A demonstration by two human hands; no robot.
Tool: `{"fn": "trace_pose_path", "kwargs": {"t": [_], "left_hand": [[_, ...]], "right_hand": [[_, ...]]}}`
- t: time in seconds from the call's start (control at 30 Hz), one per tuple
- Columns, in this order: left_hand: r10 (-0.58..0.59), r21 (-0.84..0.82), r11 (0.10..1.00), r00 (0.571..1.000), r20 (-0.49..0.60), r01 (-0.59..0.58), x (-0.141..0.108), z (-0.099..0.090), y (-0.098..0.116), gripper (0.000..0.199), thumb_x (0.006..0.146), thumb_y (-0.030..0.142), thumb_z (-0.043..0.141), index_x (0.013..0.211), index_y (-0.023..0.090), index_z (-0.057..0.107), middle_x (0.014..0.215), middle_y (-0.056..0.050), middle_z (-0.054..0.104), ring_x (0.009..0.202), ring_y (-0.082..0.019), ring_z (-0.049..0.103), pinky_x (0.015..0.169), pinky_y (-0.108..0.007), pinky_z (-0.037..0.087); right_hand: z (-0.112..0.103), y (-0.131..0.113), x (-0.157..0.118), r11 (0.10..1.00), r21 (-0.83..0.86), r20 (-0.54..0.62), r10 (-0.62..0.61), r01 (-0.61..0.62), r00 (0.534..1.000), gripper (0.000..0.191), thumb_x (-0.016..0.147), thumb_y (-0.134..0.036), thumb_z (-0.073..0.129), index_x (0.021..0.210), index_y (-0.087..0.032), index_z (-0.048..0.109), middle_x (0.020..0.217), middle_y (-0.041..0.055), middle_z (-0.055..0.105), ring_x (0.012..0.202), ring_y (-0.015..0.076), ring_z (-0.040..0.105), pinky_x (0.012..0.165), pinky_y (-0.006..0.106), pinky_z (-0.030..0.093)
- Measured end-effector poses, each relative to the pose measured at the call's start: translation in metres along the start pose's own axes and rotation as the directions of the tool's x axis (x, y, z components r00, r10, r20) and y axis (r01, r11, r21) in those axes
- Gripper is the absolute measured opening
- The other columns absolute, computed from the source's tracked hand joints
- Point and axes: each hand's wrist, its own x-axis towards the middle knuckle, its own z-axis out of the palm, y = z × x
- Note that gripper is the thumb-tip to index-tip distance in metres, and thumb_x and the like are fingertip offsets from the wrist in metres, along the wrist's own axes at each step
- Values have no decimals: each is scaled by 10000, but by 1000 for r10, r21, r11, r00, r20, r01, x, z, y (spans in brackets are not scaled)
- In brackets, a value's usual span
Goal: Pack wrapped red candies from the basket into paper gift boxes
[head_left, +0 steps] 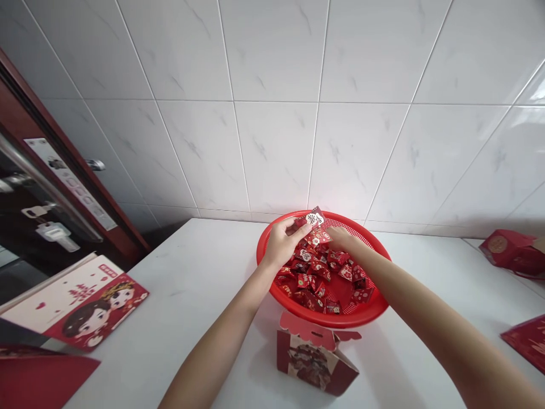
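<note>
My left hand (281, 241) is closed around a few red wrapped candies (315, 219), pinched between thumb and fingers above the basket. One wrapper carries a white label with dark characters. My right hand (339, 237) reaches into the far part of the red plastic basket (323, 319), its fingers hidden behind the held candies and among the others. Many more small red packets (313, 275) lie in the basket, which has perforated sides. In front of it stands a small red gift box (313, 363) with a scalloped top, its flaps partly apart.
At the left lie a printed red-and-white box (97, 301) and a plain red one (46, 378). Red boxes (508, 253) also sit on the right of the white table (204, 272). Behind is a tiled wall; a door with keys (55, 230) stands left.
</note>
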Motion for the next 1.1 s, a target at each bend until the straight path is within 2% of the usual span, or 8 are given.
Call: {"fn": "trace_pose_path", "kwargs": {"t": [0.13, 0.27, 0.37, 0.5, 0.6, 0.8, 0.9, 1.1], "left_hand": [[-13, 21, 1000, 1000, -1, 13, -1, 0, 1, 346, 792, 531, 802, 901, 203, 794, 909, -46, 794, 836, -233, 702, 775, -335, 526], [-12, -42, 999, 1000, 18, 12, 0, 0, -1, 363, 781, 529, 812, 945, 206, 794, 960, -60, 801, 889, -253, 718, 819, -355, 537], [-17, -35, 999, 1000, 5, 17, 1, -1, -3, 375, 775, 530, 816, 954, 201, 795, 950, -64, 801, 879, -255, 719, 806, -356, 536], [-26, -43, 999, 1000, -4, 26, 3, -2, -4, 384, 773, 524, 821, 972, 196, 798, 979, -69, 804, 912, -262, 721, 826, -359, 537], [-20, -77, 997, 1000, -12, 19, 4, -1, -3, 404, 761, 536, 831, 978, 197, 796, 1023, -78, 808, 968, -275, 727, 865, -366, 543], [-2, -93, 996, 1000, -10, 1, 3, 0, -2, 445, 753, 583, 834, 987, 206, 801, 1028, -88, 812, 969, -291, 736, 862, -386, 556], [13, -98, 995, 1000, -15, -14, 4, 0, -3, 445, 730, 581, 850, 956, 201, 803, 1017, -91, 812, 950, -286, 737, 855, -385, 555], [30, -116, 993, 1000, -6, -31, 4, 0, -1, 412, 716, 563, 864, 896, 197, 799, 981, -80, 815, 908, -265, 738, 824, -365, 562]], "right_hand": [[-8, 0, -4, 985, 145, 8, 96, -96, 995, 257, 1018, -351, 657, 1219, -192, 677, 1254, 90, 684, 1046, 221, 688, 901, 417, 601], [-24, -3, -9, 910, 411, -126, 122, -60, 984, 138, 865, -213, 757, 844, -169, 628, 858, 40, 727, 840, 210, 701, 758, 347, 585], [-39, -10, -17, 779, 626, -214, 137, 28, 967, 177, 825, -231, 726, 806, -201, 552, 749, 25, 724, 716, 183, 702, 680, 322, 575], [-57, -21, -38, 592, 792, -264, 113, 149, 958, 274, 802, -389, 744, 951, -194, 623, 931, 94, 783, 765, 188, 743, 711, 342, 600], [-61, -27, -58, 378, 904, -245, 68, 202, 967, 377, 756, -457, 823, 966, -179, 680, 1003, 115, 793, 775, 181, 738, 678, 311, 583], [-53, -30, -87, 156, 967, -225, 171, 199, 959, 346, 692, -396, 923, 899, -195, 734, 947, 71, 793, 718, 148, 697, 669, 285, 560], [-49, -36, -93, 56, 984, -175, 249, 166, 952, 335, 653, -369, 938, 845, -205, 718, 860, 45, 768, 651, 138, 669, 544, 240, 502], [-44, -49, -100, 9, 990, -133, 311, 137, 941, 354, 647, -372, 926, 787, -193, 654, 628, -5, 641, 521, 98, 558, 417, 190, 376]]}}
